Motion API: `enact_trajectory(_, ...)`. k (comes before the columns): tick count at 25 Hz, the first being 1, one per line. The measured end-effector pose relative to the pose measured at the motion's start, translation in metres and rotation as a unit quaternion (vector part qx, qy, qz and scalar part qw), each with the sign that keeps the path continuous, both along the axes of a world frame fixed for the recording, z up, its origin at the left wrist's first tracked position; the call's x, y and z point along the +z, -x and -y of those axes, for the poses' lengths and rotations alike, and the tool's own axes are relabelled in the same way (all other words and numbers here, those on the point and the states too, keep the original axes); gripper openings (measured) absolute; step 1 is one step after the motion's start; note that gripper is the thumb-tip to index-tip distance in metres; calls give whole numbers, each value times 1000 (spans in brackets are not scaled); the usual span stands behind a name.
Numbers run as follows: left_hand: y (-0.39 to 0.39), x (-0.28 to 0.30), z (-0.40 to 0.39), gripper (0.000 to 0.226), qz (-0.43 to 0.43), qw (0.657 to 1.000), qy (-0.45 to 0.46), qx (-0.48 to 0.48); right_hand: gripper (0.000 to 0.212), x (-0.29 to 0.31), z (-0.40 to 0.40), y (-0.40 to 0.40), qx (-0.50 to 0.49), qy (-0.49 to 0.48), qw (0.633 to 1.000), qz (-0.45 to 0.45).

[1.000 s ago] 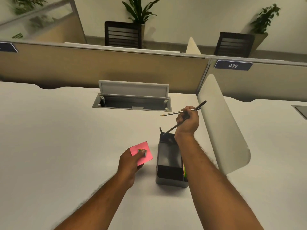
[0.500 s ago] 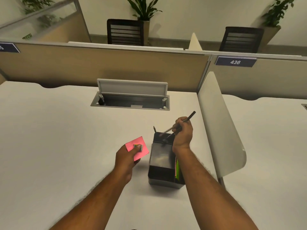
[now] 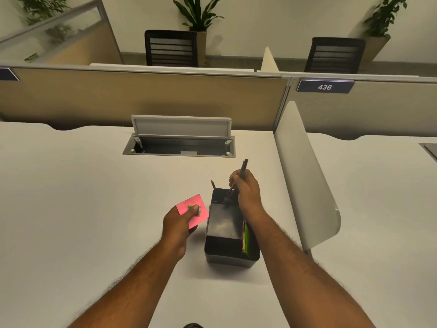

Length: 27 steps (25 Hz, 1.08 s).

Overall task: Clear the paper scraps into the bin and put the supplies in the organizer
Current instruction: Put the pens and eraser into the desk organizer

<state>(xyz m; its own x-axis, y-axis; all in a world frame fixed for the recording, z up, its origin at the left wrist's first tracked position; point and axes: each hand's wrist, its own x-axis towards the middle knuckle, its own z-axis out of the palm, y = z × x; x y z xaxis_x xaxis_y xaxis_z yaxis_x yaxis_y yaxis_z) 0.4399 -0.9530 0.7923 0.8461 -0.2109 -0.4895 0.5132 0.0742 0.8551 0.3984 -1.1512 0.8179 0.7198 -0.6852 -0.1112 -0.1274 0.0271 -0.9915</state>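
A dark grey desk organizer stands on the white desk. My right hand holds a black pen above the organizer's far compartment, with the pen's lower end dipping into it. Another pen tip sticks up from that compartment. My left hand grips a pink sticky-note pad and a small strip of coloured tabs, just left of the organizer. Green and pink notes stand in the organizer's right slot.
An open cable tray with a raised lid sits in the desk behind the organizer. A white curved divider rises close on the right. Tan partition panels close off the back. No bin or paper scraps are in view.
My right hand has dropped toward the organizer and tilted the black pen more upright, its tip now in the far compartment. The pencil it held a second ago is gone from it. My left hand stays put.
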Motion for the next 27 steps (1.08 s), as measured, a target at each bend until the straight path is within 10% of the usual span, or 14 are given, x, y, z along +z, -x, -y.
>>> enact_trajectory(13,2,3,-4,51,-14,1000,1,-8,12,3,0,-18,131,194,952,-200)
enact_trajectory(27,3,6,0,52,-9,1000,5,-9,30,30,19,8,-11,-119,992,-31)
